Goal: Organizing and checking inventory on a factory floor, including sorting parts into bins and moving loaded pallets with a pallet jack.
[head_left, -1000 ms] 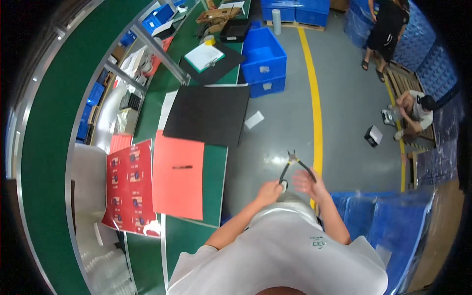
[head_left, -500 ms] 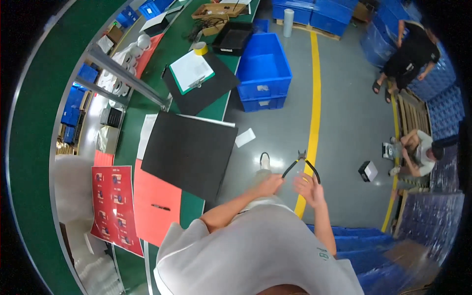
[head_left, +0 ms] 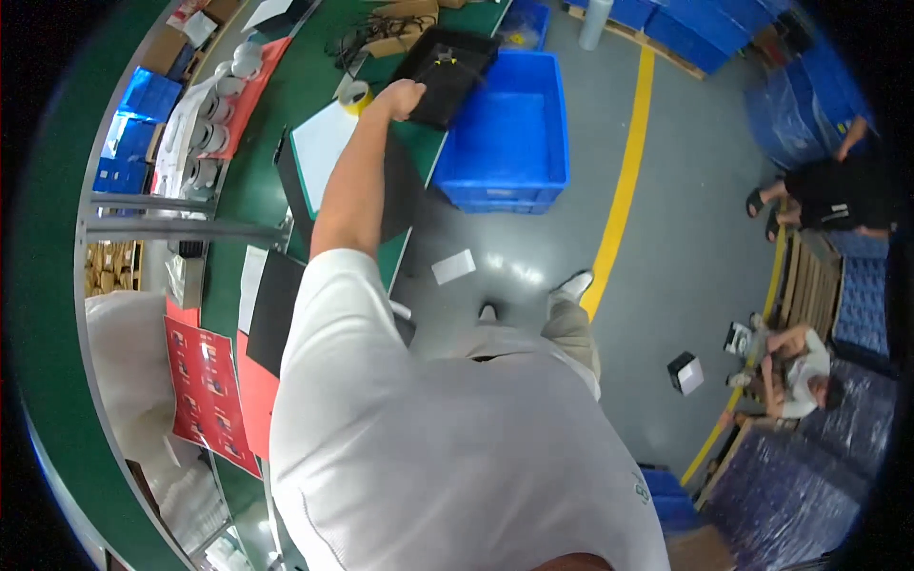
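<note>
My left arm stretches forward over the green workbench, and my left hand (head_left: 400,98) is closed at the near-left edge of a black tray (head_left: 423,112). Over the tray are the cutting pliers (head_left: 446,61), dark-handled with yellow marks and their handles spread. One handle runs toward my closed fingers, which appear to grip its end. Whether the pliers touch the tray bottom is unclear. Beside my wrist stands a roll of yellow tape (head_left: 355,97), next to a white sheet on a green clipboard (head_left: 322,152). My right hand is out of view.
A blue crate (head_left: 505,124) stands on the floor against the bench. Tangled black cables (head_left: 367,36) lie beyond the tape. A white sheet (head_left: 453,267) is on the floor. Two people are at the right, one standing, one seated (head_left: 800,366) near a small box (head_left: 685,373).
The pliers, held between both hands before, are now over the black tray at my left hand. My left arm has reached forward, my right hand has left view, and I have stepped.
</note>
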Tool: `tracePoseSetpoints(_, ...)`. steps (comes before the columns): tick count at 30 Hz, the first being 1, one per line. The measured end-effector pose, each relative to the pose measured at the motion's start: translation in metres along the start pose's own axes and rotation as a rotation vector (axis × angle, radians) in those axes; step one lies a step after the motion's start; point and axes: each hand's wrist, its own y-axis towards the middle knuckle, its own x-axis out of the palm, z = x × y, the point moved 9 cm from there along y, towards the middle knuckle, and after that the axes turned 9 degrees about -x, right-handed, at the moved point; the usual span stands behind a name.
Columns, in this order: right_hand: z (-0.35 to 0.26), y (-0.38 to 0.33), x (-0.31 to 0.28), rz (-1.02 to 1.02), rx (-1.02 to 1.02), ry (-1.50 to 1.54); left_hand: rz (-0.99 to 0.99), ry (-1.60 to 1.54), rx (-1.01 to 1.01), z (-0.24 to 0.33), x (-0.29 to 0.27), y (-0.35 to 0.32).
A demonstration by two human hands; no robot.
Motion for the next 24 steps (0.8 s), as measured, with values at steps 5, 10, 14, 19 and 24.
tracePoseSetpoints(5, 0.07, 0.069, -0.109, 0.256, -0.157, 0.065, 0.244, -0.174, -0.804, -0.023, 0.026, 0.032)
tracePoseSetpoints(10, 0.225, 0.157, -0.14, 0.496, -0.297, 0.065, 0.446, -0.356, -0.637, 0.039, 0.07, 0.05)
tracePoseSetpoints(14, 0.37, 0.145, -0.261, -0.087, -0.255, -0.488, 0.518, -0.299, -0.731, 0.055, 0.072, 0.038)
tracePoseSetpoints(19, 0.4, 0.284, -0.625, 0.211, -0.162, -0.05, 0.443, -0.117, -0.931, 0.061, 0.089, 0.052)
tracePoseSetpoints(24, 0.346, 0.29, -0.809, 0.932, -0.201, 1.097, 0.627, -0.074, -0.958, 0.074, 0.091, 0.037)
